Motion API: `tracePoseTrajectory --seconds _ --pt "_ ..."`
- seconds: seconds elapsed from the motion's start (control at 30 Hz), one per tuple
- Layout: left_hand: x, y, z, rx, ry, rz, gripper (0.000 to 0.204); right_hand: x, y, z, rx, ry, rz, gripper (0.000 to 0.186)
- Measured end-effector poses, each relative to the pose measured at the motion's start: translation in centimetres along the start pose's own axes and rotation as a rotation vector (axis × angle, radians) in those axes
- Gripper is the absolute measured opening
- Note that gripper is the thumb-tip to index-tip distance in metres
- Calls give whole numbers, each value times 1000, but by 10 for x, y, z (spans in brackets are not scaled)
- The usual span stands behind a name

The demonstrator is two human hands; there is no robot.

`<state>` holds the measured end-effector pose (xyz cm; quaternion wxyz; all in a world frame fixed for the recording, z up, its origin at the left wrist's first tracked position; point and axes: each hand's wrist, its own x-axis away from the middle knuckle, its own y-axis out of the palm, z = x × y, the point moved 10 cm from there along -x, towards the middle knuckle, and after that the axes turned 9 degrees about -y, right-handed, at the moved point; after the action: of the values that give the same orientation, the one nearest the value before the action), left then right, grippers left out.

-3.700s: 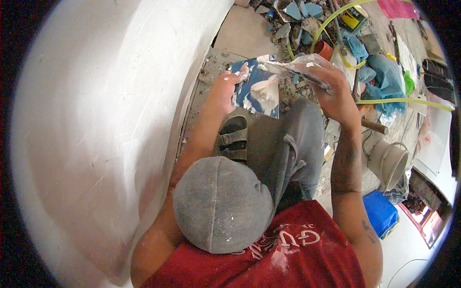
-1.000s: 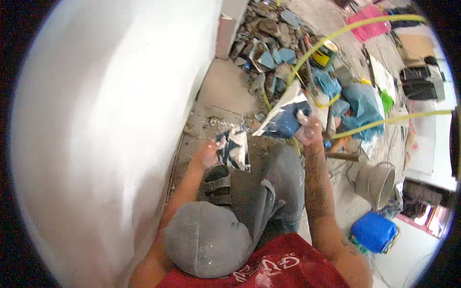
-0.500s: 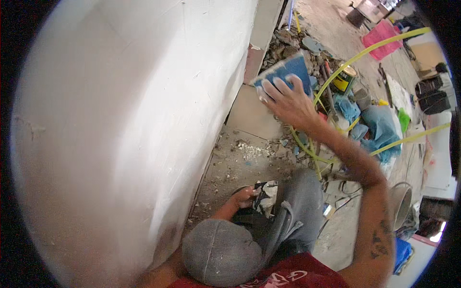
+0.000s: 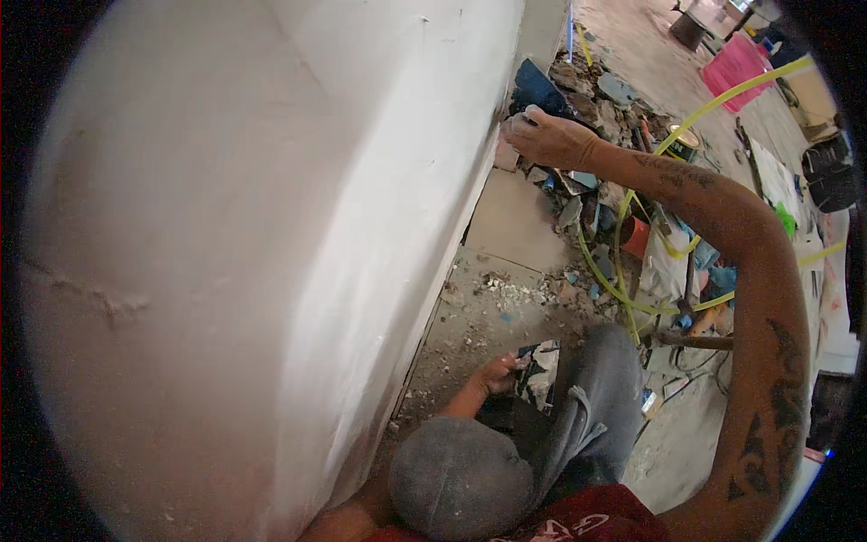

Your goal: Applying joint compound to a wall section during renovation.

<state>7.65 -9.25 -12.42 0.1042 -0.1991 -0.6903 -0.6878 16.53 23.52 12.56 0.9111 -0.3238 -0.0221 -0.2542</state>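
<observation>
My right hand (image 4: 553, 137) is closed around a flat blue spreader (image 4: 539, 88), held against the lower edge of the white wall (image 4: 361, 181). Whitish dust coats its fingertips. Low beside my knee, my left hand (image 4: 496, 374) grips the edge of a dark flat plate (image 4: 539, 375) smeared with white putty. That hand's fingers are partly tucked behind the plate. Smooth, damp-looking white plaster covers the wall, with a rough ridge (image 4: 99, 296) at the far left.
Broken rubble (image 4: 578, 190) and white crumbs (image 4: 515, 289) litter the floor along the wall. A yellow hose (image 4: 632, 303) loops through the debris, near a red-orange cup (image 4: 635, 237). Farther off stand a pink crate (image 4: 736, 70) and a dark bag (image 4: 828, 172).
My right hand has swung the blue spreader from over the rubble up to the wall, turning its face away. The left hand keeps holding the plate; the view has shifted slightly.
</observation>
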Motion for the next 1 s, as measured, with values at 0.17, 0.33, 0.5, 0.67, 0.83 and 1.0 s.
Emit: tracePoseTrajectory --seconds 0.17,0.33,0.5,0.67,0.83,1.0 --pt "-9 -19 -7 45 23 -98 40 -6 5 3 105 -5 3 31" --pt "-16 -22 -8 23 8 -39 40 2 18 11 44 -22 -35 26" --pt "-20 -43 -15 45 -21 122 37 1 9 13 9 -50 11 20" --pt "-16 -42 -20 36 -91 157 36 -1 26 15 -27 6 -169 31" --pt "-9 -21 -14 -16 -87 79 39 -2 28 17 -5 57 -205 41" --pt "-16 -39 -13 -152 -8 116 41 -5 27 23 65 77 -239 49"
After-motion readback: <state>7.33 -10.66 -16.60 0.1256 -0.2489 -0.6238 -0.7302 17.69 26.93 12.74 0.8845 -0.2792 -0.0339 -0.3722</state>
